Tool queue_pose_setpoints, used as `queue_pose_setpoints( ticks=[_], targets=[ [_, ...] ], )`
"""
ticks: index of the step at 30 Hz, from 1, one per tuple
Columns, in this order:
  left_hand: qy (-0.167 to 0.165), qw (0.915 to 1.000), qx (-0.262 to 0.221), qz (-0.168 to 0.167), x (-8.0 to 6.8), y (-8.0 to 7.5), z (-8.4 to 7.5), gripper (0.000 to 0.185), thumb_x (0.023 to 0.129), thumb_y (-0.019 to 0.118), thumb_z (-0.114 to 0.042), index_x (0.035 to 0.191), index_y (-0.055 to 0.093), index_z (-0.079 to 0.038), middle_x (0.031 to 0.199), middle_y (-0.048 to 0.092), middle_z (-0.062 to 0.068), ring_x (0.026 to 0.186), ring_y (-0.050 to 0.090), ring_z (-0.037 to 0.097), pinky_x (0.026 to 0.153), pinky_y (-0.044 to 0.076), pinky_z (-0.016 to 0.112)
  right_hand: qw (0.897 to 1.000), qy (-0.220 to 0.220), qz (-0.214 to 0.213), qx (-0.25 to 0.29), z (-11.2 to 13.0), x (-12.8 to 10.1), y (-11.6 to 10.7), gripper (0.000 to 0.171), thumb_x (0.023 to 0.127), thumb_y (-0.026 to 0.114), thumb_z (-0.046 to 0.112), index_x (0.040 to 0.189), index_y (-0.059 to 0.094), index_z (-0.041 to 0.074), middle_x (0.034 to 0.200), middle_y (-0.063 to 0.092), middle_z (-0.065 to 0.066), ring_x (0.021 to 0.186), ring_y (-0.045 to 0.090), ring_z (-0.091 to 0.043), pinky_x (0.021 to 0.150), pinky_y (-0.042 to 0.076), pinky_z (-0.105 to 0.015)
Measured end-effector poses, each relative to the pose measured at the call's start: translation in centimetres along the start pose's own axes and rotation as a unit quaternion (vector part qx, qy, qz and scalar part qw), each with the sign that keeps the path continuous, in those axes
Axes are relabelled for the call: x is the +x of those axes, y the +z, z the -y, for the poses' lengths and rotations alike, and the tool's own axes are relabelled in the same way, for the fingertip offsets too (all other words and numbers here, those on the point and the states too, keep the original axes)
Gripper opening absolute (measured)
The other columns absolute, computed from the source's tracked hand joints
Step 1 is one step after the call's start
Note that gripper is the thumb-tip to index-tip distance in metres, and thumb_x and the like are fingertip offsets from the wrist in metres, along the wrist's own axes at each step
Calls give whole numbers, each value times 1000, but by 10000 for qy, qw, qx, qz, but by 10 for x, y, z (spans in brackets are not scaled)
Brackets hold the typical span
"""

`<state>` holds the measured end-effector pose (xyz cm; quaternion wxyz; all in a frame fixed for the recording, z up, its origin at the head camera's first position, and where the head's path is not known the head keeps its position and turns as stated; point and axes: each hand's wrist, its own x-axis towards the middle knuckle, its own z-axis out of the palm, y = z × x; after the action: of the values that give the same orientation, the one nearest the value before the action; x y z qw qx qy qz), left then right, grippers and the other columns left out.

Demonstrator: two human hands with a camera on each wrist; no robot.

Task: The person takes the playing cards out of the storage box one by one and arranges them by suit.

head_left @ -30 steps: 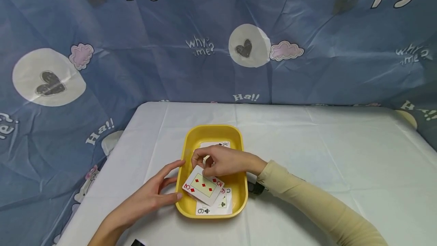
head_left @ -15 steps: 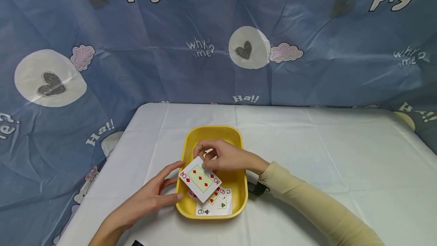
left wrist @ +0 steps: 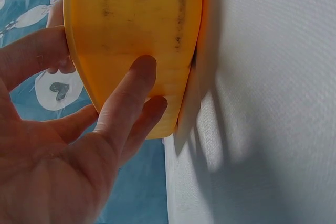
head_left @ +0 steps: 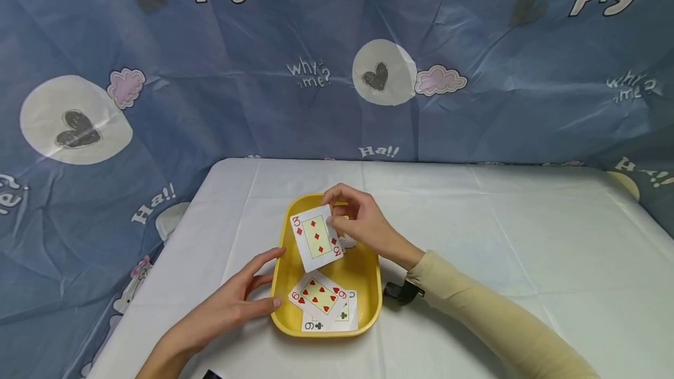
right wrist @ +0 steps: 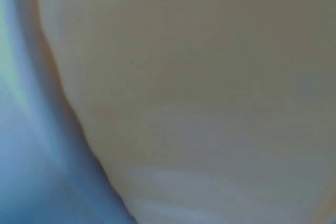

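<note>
My right hand (head_left: 363,221) pinches a playing card, the three of diamonds (head_left: 316,237), by its right edge over the far half of a yellow tray (head_left: 363,285). Behind that hand, another card (head_left: 346,240) shows only in part. In the near half, a six of hearts (head_left: 318,295) overlaps a six of clubs (head_left: 337,325). My left hand (head_left: 239,297) touches the tray's left side with spread fingers. The left wrist view shows fingertips (left wrist: 144,66) against the tray's outer wall (left wrist: 131,14). The right wrist view is a blur of pale cloth.
A white cloth (head_left: 500,238) covers the table around the tray. Behind it hangs a blue printed curtain (head_left: 295,116). A black wrist device (head_left: 402,292) sits under the right sleeve (head_left: 474,303), beside the tray.
My right hand has carried the three of diamonds away from me toward the tray's far end, uncovering the six of hearts. The left hand and the tray have stayed put.
</note>
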<state>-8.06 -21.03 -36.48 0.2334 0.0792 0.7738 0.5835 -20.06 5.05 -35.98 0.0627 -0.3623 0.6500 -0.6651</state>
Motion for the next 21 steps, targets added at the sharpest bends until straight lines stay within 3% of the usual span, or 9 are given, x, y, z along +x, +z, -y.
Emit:
queue_pose_setpoints(
  ticks=[11,21],
  targets=[
    [-170,9998,20,-141,1,0,-4,81,89,73,-21,155,26,-24,161,16,10,141,31,36,110,26,62,9898,888,-1092,-213,10,-14,-36,27,90,61,-1,117,60,4,104,55,-16,80,64,-25,64,58,-35],
    [-81,9999,-41,-68,-2,1,-2,80,90,72,-20,155,26,-23,161,18,11,142,29,35,110,24,62,9792,1232,-1505,-580,12,-35,-77,37,91,59,-1,127,61,4,104,54,-19,83,66,-25,68,59,-41]
  ],
)
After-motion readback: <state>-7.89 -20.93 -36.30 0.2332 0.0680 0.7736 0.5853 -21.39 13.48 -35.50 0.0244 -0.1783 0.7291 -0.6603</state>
